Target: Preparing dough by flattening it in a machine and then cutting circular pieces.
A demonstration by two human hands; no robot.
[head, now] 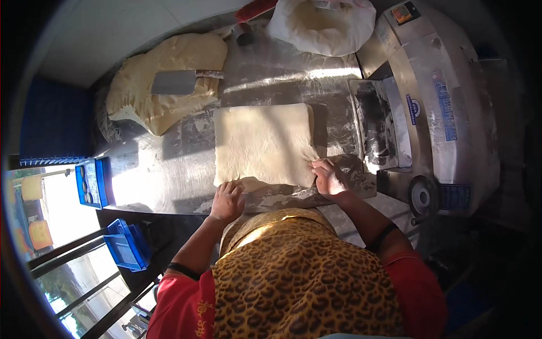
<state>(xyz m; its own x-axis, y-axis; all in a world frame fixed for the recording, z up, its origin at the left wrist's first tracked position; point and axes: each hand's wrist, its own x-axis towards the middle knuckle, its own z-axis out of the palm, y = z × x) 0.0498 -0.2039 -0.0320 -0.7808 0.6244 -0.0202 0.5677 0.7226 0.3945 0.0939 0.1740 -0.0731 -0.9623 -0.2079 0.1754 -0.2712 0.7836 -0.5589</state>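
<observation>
A folded, roughly square sheet of dough (262, 142) lies flat on a floured metal worktable (178, 169) right before me. My left hand (228, 201) grips its near left corner, fingers curled over the edge. At the near right edge my right hand (328, 176) pinches the dough, which puckers into creases beside the fingers. Beyond and to the left rests a large lump of dough (169, 51). A cleaver (174, 82) with a wide blade lies across that lump, its handle pointing right.
On the right stands a metal dough-rolling machine (449, 106) with a feed tray (374, 123) and a handwheel (423, 195). An open white sack (283, 25) of pale powder sits at the back. Blue plastic trays (101, 182) are at the left, one holding small round objects.
</observation>
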